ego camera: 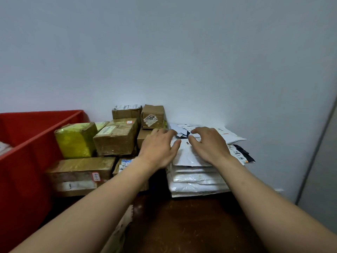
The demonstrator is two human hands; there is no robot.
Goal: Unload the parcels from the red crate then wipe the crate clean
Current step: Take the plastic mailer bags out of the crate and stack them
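Observation:
The red crate (27,143) stands at the left; a pale parcel (3,147) shows inside it at the far left edge. Right of it, several brown taped boxes (116,137) and a yellow-wrapped box (76,139) are piled on the dark wooden table (182,225). A stack of white mailer bags (197,181) lies at the right by the wall. My left hand (158,148) rests with spread fingers on the left edge of the top white bag (186,154). My right hand (209,145) lies on that bag too, its fingers loosely bent over it.
A grey wall stands close behind the parcels. A black mailer bag (244,154) sticks out at the right of the white stack. A pale cloth or paper sheet (124,221) lies at the table's near edge beside the crate. A grey door edge (321,161) rises at far right.

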